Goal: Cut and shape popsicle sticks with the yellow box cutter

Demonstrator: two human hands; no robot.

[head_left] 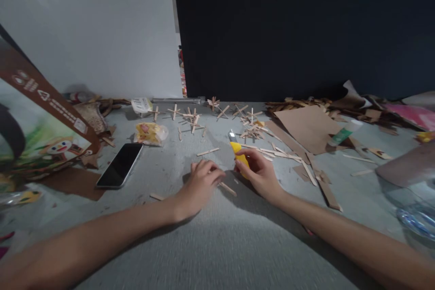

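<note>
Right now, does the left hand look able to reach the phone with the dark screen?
Probably yes: the phone lies to the left of the left hand, and on the tabletop between them I see nothing standing in the way.

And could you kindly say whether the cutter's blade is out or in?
Out: a silvery blade shows past the yellow handle.

On our left we see a black-screened phone [120, 166] lying flat, a yellow packet [149, 134] just past its far end, and a brown-edged printed bag [44, 113]. Behind, we see a pale panel [91, 27] beside a black panel [302, 31].
</note>
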